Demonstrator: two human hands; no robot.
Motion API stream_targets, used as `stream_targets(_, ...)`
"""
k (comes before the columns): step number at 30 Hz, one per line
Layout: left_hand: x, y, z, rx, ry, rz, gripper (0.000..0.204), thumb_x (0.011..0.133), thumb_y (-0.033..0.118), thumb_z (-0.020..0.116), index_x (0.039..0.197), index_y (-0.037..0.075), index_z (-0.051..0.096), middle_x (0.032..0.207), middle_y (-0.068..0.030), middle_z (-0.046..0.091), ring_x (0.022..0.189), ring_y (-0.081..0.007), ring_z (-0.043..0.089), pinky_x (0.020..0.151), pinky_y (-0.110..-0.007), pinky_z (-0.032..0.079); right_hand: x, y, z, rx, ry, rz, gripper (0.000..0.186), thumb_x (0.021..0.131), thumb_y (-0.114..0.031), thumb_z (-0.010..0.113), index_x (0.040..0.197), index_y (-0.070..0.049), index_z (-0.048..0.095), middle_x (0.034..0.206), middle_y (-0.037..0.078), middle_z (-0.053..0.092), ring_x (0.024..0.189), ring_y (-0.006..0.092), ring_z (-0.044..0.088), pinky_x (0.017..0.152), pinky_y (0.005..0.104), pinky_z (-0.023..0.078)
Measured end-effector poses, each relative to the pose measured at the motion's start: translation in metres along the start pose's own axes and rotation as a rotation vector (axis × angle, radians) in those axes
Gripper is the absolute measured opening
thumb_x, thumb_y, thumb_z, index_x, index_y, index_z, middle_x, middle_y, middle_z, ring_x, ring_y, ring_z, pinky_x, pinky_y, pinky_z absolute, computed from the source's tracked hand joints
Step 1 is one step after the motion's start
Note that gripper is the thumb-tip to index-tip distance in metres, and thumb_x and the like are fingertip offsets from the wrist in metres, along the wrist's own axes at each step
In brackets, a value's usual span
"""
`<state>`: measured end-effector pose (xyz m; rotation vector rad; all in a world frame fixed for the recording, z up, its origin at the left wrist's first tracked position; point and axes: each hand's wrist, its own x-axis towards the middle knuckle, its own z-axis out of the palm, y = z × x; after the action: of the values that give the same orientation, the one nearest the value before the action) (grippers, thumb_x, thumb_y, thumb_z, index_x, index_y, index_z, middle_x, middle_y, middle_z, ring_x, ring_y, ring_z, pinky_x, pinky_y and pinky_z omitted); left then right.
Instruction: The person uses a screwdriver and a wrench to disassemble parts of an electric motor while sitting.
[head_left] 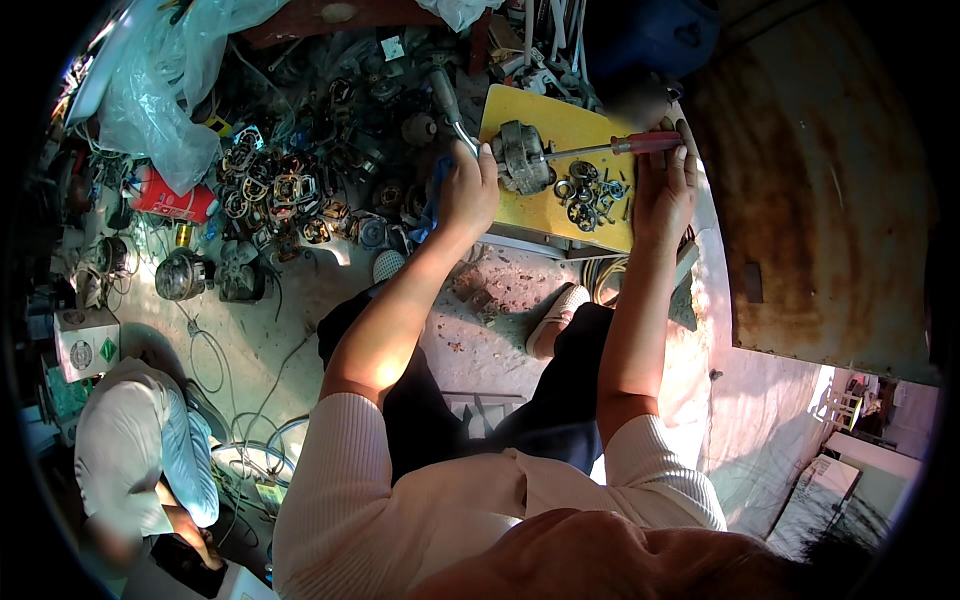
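Observation:
A round metal motor [523,158] sits on a yellow board [510,215] in front of me. My left hand [467,195] is closed at its left side, around the shank of a metal tool [447,98] with a dark grey handle. What the shank's lower end touches is hidden behind my fingers. My right hand [664,190] holds a screwdriver [640,143] by its red handle. Its shaft points left, with the tip at the motor's right face. Loose screws and small round metal parts [583,198] lie on the board between the motor and my right hand.
Piles of motor parts [285,190] and a plastic bag [165,90] cover the floor at left, beside a red container [172,196]. A rusty metal sheet [830,200] stands at right. Another person [140,440] bends over at lower left, near loose cables.

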<state>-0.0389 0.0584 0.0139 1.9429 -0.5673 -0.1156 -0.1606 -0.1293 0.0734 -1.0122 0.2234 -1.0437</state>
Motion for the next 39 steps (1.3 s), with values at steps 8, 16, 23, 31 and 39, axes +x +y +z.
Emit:
stream_targets(8,-0.001,0.003,-0.002,-0.008,-0.007,-0.01,0.03,0.098,0.029,0.035,0.103,-0.001,0.033,0.083,-0.0314,0.06,0.08,-0.0498,0.056,0.065,-0.053,0.042,-0.002,0.002,0.002,-0.133,0.103,-0.021,0.042,0.096,-0.024,0.052,0.133,-0.004,0.044,0.118,0.011,0.057,0.109,0.0211,0.056,0.096,0.0353,0.044)
stream_targets(16,0.0,0.001,-0.001,0.01,0.004,0.003,0.03,0.098,0.028,0.035,0.103,-0.001,0.034,0.082,-0.0313,0.06,0.079,-0.0494,0.056,0.064,-0.053,0.043,-0.004,0.004,0.005,-0.091,0.082,-0.018,0.042,0.095,-0.024,0.054,0.132,-0.004,0.045,0.119,0.011,0.056,0.108,0.0199,0.056,0.096,0.0351,0.044)
stream_targets(23,0.0,0.0,0.0,-0.002,0.001,0.006,0.031,0.098,0.029,0.035,0.105,-0.002,0.034,0.082,-0.031,0.06,0.077,-0.0492,0.057,0.063,-0.053,0.043,-0.001,0.002,0.002,-0.088,0.035,-0.051,0.042,0.096,-0.024,0.053,0.131,-0.003,0.046,0.117,0.011,0.056,0.107,0.0196,0.056,0.096,0.0353,0.044)
stream_targets(31,0.0,-0.001,0.001,0.009,0.01,0.002,0.032,0.098,0.029,0.035,0.106,-0.002,0.034,0.082,-0.0305,0.061,0.078,-0.0489,0.057,0.064,-0.053,0.044,-0.001,0.002,0.001,-0.117,0.14,0.013,0.044,0.096,-0.026,0.052,0.134,-0.006,0.042,0.122,0.011,0.054,0.112,0.0223,0.053,0.099,0.0378,0.041)
stream_targets(39,0.0,0.001,0.0,0.013,0.002,-0.003,0.032,0.098,0.03,0.035,0.105,-0.001,0.034,0.082,-0.0307,0.061,0.079,-0.0491,0.057,0.064,-0.053,0.043,-0.003,-0.003,0.008,-0.01,0.004,-0.048,0.043,0.096,-0.027,0.052,0.132,-0.005,0.044,0.119,0.009,0.056,0.109,0.0205,0.055,0.095,0.0359,0.044)
